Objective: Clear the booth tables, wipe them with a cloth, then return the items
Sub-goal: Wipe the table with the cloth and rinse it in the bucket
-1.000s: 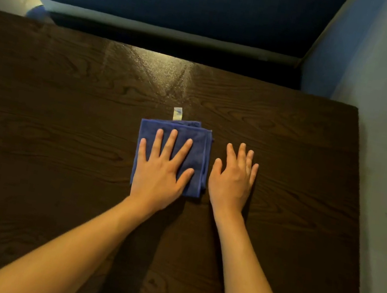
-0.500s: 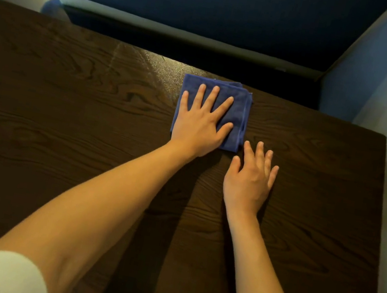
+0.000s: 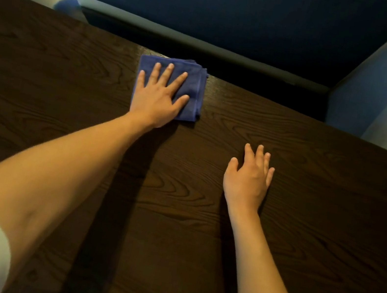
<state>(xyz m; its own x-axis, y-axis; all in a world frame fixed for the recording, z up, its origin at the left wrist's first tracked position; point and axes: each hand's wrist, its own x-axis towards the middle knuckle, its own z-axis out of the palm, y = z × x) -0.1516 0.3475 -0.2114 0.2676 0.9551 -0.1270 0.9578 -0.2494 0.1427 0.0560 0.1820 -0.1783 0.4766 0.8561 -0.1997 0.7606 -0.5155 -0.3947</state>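
Nothing was gripped: the left hand (image 3: pixel 158 97) lay flat, fingers spread, pressing the folded blue cloth (image 3: pixel 192 86) at the far edge of the dark wooden table (image 3: pixel 304 217). The right hand (image 3: pixel 248 179) rested on the bare wood, fingers straight, nearer and well apart from the cloth.

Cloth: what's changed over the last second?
The left hand, pressing flat, has pushed the blue cloth away from the person, from mid-table to the table's far edge. Nothing was gripped or released. The right hand stays flat on the wood, now well behind the cloth.
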